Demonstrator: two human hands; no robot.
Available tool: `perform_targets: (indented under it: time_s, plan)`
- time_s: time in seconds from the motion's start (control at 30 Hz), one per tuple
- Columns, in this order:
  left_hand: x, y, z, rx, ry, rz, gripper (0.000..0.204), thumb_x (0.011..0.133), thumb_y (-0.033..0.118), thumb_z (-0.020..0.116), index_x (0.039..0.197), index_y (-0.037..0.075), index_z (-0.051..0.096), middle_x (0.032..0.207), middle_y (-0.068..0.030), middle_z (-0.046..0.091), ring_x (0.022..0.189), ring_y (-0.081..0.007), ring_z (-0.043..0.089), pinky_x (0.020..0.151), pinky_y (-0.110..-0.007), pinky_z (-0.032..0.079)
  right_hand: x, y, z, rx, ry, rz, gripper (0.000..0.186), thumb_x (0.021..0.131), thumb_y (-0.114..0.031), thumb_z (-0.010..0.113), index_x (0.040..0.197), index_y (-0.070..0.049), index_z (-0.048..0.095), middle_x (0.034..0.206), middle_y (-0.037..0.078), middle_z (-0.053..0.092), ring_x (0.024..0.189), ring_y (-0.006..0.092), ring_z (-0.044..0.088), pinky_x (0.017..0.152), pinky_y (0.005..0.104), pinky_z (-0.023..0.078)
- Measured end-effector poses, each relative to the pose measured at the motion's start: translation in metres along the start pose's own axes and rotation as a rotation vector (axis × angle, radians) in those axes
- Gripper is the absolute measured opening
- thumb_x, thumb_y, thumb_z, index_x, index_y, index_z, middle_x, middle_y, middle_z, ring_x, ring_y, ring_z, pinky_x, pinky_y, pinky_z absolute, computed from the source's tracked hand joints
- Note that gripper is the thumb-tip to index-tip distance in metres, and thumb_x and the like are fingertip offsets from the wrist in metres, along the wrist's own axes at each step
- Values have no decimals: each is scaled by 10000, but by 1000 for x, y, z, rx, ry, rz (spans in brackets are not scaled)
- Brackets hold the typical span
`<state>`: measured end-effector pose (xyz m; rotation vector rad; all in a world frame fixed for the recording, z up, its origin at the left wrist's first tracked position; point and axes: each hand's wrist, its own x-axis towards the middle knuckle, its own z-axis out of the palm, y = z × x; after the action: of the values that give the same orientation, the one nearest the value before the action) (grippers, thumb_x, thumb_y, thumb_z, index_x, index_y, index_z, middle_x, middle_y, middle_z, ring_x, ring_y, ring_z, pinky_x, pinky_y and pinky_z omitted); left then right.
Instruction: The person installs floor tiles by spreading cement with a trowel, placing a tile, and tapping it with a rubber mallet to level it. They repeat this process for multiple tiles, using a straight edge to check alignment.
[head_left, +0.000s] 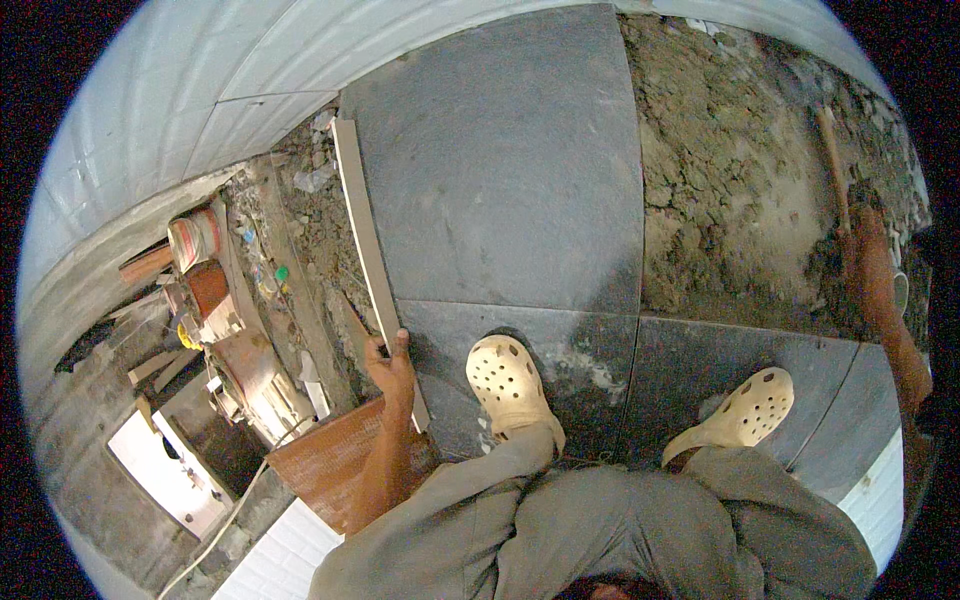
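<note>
My left hand (393, 372) is closed around the lower part of a long pale straightedge bar (364, 220). This bar runs along the left edge of a big dark grey floor tile (490, 160). On the far right, my right hand (868, 245) reaches over a bed of loose, crumbly mortar (730, 170). Its fingers seem closed around the near end of a thin wooden stick (832, 150), which may be a tool's handle. Shadow and blur hide much of that grip, and whatever lies beyond it.
My feet, in cream clogs (507, 382), stand on laid grey tiles (740, 350). White panelled wall (270, 60) curves along the back. To the left lie a rubble-filled strip (320, 260), a brown board (330, 450), a striped sack (193, 240), wood scraps and a cable (235, 510).
</note>
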<state>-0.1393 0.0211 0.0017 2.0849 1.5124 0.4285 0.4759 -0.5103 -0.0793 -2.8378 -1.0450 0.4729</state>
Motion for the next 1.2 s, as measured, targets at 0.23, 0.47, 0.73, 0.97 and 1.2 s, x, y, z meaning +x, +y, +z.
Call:
perform_targets:
  time_s: [0.23, 0.47, 0.73, 0.97, 1.2]
  plan:
    - [0, 7, -3, 7, -35, -87, 415, 888, 415, 796, 850, 56, 592, 734, -11, 580, 701, -112, 508, 641, -311, 432, 30, 41, 16, 160, -115, 76, 484, 1007, -218, 596, 1437, -49, 449, 1276, 218, 619, 1149, 410, 619, 971, 460, 495]
    - [15, 7, -41, 1, 50, -10, 382, 915, 392, 755, 825, 55, 599, 664, -45, 629, 609, -127, 571, 561, -297, 443, 48, 42, 4, 144, -153, 56, 397, 1020, -273, 580, 1326, -30, 514, 1039, 184, 660, 914, 313, 642, 844, 444, 508]
    - [72, -63, -59, 158, 124, -91, 446, 921, 463, 707, 904, 22, 643, 828, -156, 675, 781, -254, 635, 724, -404, 488, 17, 36, -69, -92, 226, -233, 478, 1055, -340, 549, 1367, 21, 527, 1036, 168, 612, 914, 258, 596, 819, 377, 491]
    - [98, -91, -28, 104, 51, -181, 513, 938, 511, 671, 967, 0, 671, 880, -191, 686, 830, -319, 665, 746, -444, 501, -16, -206, -150, 133, -261, -129, 336, 1075, -292, 511, 1214, 12, 541, 1059, 145, 633, 975, 260, 609, 869, 403, 494]
    - [104, -105, -4, 14, 36, -153, 494, 938, 493, 683, 1099, 27, 646, 1033, -180, 675, 957, -320, 653, 848, -453, 508, 9, -379, -100, 319, -440, -556, 322, 1047, -308, 534, 1146, -4, 578, 802, 190, 637, 659, 348, 616, 619, 461, 486]
